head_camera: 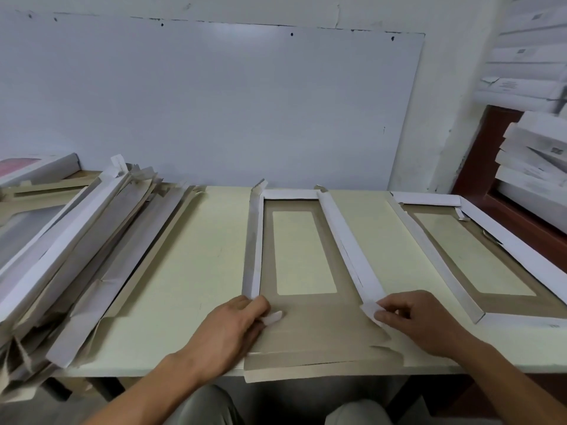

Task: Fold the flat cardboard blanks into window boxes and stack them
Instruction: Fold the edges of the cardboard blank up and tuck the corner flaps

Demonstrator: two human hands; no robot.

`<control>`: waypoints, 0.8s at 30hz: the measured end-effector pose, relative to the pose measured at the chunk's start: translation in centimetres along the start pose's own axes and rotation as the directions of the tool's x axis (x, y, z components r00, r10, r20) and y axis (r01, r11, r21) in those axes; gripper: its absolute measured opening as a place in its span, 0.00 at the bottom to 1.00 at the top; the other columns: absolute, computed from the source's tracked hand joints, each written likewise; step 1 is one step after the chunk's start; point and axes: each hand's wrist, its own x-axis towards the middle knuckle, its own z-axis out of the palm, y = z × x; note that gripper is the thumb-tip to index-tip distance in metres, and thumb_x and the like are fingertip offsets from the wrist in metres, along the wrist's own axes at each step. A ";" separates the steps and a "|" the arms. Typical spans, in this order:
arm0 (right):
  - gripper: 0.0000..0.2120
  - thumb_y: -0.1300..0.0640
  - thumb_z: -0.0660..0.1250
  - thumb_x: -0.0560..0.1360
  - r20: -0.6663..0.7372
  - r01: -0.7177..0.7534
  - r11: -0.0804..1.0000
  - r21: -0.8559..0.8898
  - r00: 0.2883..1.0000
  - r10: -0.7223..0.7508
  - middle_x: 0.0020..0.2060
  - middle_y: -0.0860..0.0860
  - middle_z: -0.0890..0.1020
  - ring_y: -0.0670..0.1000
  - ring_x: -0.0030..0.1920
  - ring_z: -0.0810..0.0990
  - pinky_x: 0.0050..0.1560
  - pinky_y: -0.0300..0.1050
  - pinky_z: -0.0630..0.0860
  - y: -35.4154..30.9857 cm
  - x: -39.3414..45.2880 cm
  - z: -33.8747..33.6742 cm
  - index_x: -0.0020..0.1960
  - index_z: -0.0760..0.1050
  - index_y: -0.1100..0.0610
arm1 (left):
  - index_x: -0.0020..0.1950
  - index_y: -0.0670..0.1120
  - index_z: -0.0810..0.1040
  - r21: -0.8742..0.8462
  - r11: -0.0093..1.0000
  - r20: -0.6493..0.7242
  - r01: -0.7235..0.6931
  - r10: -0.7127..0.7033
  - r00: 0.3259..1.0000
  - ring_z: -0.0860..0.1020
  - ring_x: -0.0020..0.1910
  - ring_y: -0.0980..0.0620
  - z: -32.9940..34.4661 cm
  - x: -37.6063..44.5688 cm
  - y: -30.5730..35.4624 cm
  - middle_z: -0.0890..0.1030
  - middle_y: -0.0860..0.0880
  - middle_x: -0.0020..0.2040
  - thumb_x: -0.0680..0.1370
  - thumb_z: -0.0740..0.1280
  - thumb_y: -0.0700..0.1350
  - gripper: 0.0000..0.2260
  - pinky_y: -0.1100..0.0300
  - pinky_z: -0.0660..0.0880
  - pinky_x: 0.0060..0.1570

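Note:
A half-folded window box (306, 320) lies in front of me on the pale table (190, 271), brown inside up. Its two long walls and far wall stand raised; its near flap lies flat over the table's front edge. My left hand (236, 326) pinches the small white tab at the near end of the left wall. My right hand (420, 320) pinches the white tab at the near end of the right wall. A second window box (491, 262) with raised walls sits to the right. A heap of flat blanks (76, 256) lies at the left.
A white board (214, 102) leans against the wall behind the table. Stacked white boxes (534, 167) fill the right edge by a red-brown frame. Another box with a pink panel (27, 170) sits at the far left. My knees show below the table edge.

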 end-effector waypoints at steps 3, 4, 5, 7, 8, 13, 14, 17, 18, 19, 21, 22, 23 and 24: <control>0.11 0.55 0.69 0.78 0.018 0.108 0.989 -0.097 0.994 -0.106 0.50 0.41 0.85 0.39 0.47 0.82 0.49 0.31 0.76 -0.4 -0.1 0.8 0.60 0.82 0.52 | 0.41 0.53 0.57 0.079 0.997 0.003 -0.008 0.008 1.000 0.64 0.32 0.51 -0.2 0.3 0.4 0.68 0.52 0.33 0.84 0.56 0.57 0.15 0.58 0.66 0.31; 0.13 0.55 0.68 0.79 0.024 0.116 0.987 -0.108 0.993 -0.114 0.52 0.42 0.84 0.40 0.49 0.82 0.50 0.31 0.76 -0.7 0.0 0.9 0.62 0.81 0.52 | 0.40 0.51 0.59 0.086 0.996 0.023 -0.019 0.017 1.000 0.65 0.32 0.51 -0.2 0.3 0.4 0.68 0.52 0.33 0.84 0.56 0.57 0.16 0.58 0.67 0.31; 0.13 0.55 0.69 0.78 0.020 0.114 0.988 -0.103 0.993 -0.112 0.51 0.40 0.84 0.39 0.48 0.82 0.50 0.29 0.75 -0.9 0.0 0.9 0.63 0.80 0.50 | 0.40 0.50 0.61 0.080 0.996 0.053 -0.024 0.020 0.998 0.66 0.32 0.51 -0.4 0.3 0.4 0.69 0.51 0.34 0.84 0.55 0.58 0.17 0.58 0.69 0.32; 0.09 0.55 0.71 0.77 0.004 0.090 0.989 -0.114 0.996 -0.090 0.41 0.35 0.82 0.35 0.39 0.80 0.42 0.26 0.72 -1.3 0.0 0.9 0.55 0.78 0.43 | 0.41 0.48 0.65 0.025 0.999 0.119 -0.027 0.024 0.993 0.69 0.35 0.51 -1.0 0.2 0.3 0.71 0.52 0.36 0.84 0.52 0.58 0.18 0.59 0.71 0.37; 0.11 0.55 0.72 0.76 0.003 0.085 0.987 -0.133 0.996 -0.085 0.35 0.35 0.80 0.36 0.37 0.79 0.39 0.26 0.71 -1.4 0.1 0.8 0.48 0.75 0.40 | 0.42 0.48 0.67 -0.011 0.999 0.158 -0.040 0.041 0.987 0.72 0.38 0.51 -1.4 0.2 0.2 0.73 0.52 0.38 0.83 0.53 0.56 0.16 0.59 0.71 0.40; 0.06 0.56 0.73 0.76 0.028 0.092 0.979 -0.180 0.996 -0.088 0.37 0.36 0.80 0.40 0.39 0.80 0.40 0.26 0.71 -1.3 0.1 1.0 0.46 0.79 0.45 | 0.67 0.52 0.71 -0.106 0.994 0.418 -0.006 0.050 0.907 0.57 0.75 0.63 -3.3 0.0 -0.1 0.71 0.55 0.71 0.73 0.63 0.44 0.21 0.68 0.60 0.71; 0.04 0.57 0.72 0.76 0.034 0.094 0.982 -0.166 0.995 -0.090 0.38 0.35 0.79 0.38 0.39 0.80 0.41 0.26 0.71 -1.2 0.1 1.0 0.49 0.81 0.48 | 0.72 0.54 0.66 -0.120 0.993 0.469 0.004 0.053 0.882 0.49 0.76 0.67 -3.7 -0.1 -0.2 0.65 0.59 0.75 0.72 0.65 0.46 0.28 0.70 0.54 0.73; 0.10 0.59 0.66 0.79 0.078 0.077 0.983 -0.166 0.995 -0.065 0.48 0.38 0.83 0.35 0.46 0.80 0.48 0.27 0.74 -0.9 -0.2 0.9 0.59 0.81 0.51 | 0.79 0.57 0.52 -0.098 0.994 0.560 -0.050 0.097 0.823 0.38 0.75 0.68 -4.2 -0.3 -0.1 0.49 0.66 0.78 0.70 0.73 0.49 0.44 0.69 0.46 0.74; 0.13 0.60 0.64 0.81 0.112 0.064 0.982 -0.178 0.993 -0.044 0.55 0.39 0.82 0.36 0.52 0.80 0.54 0.30 0.75 -0.9 -0.3 0.7 0.62 0.79 0.50 | 0.80 0.56 0.52 -0.063 0.995 0.557 -0.082 0.103 0.824 0.37 0.75 0.67 -4.0 -0.3 -0.1 0.48 0.65 0.79 0.71 0.73 0.48 0.43 0.69 0.44 0.74; 0.15 0.60 0.61 0.82 0.157 0.048 0.981 -0.190 0.988 -0.018 0.59 0.39 0.80 0.37 0.57 0.78 0.60 0.32 0.74 -1.0 -0.5 0.4 0.65 0.77 0.49 | 0.79 0.53 0.56 -0.051 0.993 0.527 -0.105 0.116 0.842 0.38 0.76 0.66 -3.8 -0.4 0.0 0.50 0.63 0.79 0.74 0.72 0.47 0.38 0.70 0.44 0.74; 0.20 0.61 0.58 0.82 0.257 0.027 0.977 -0.213 0.966 0.029 0.59 0.34 0.77 0.37 0.58 0.76 0.62 0.31 0.72 -1.1 -0.7 -0.4 0.70 0.73 0.45 | 0.74 0.47 0.67 -0.104 0.988 0.438 -0.115 0.149 0.887 0.44 0.78 0.63 -3.4 -0.4 0.2 0.57 0.58 0.79 0.80 0.66 0.47 0.23 0.67 0.49 0.75; 0.23 0.62 0.58 0.81 0.310 0.025 0.970 -0.241 0.949 0.052 0.56 0.33 0.76 0.37 0.55 0.76 0.59 0.29 0.71 -1.2 -0.7 -0.8 0.71 0.70 0.43 | 0.71 0.45 0.70 -0.136 0.985 0.399 -0.104 0.150 0.905 0.48 0.78 0.62 -3.3 -0.4 0.2 0.61 0.56 0.77 0.82 0.62 0.47 0.18 0.65 0.53 0.75; 0.26 0.63 0.58 0.80 0.361 0.030 0.958 -0.284 0.929 0.077 0.54 0.34 0.75 0.38 0.53 0.76 0.57 0.29 0.71 -1.3 -0.6 -1.2 0.72 0.68 0.41 | 0.70 0.45 0.71 -0.159 0.983 0.373 -0.086 0.141 0.917 0.52 0.78 0.61 -3.2 -0.5 0.2 0.66 0.54 0.76 0.83 0.59 0.46 0.16 0.63 0.56 0.75; 0.29 0.63 0.60 0.79 0.406 0.041 0.944 -0.328 0.908 0.101 0.56 0.36 0.74 0.39 0.53 0.75 0.55 0.30 0.71 -1.4 -0.5 -1.6 0.73 0.65 0.39 | 0.69 0.45 0.72 -0.167 0.984 0.355 -0.064 0.121 0.927 0.56 0.77 0.60 -3.0 -0.5 0.1 0.70 0.53 0.73 0.84 0.57 0.46 0.15 0.62 0.59 0.73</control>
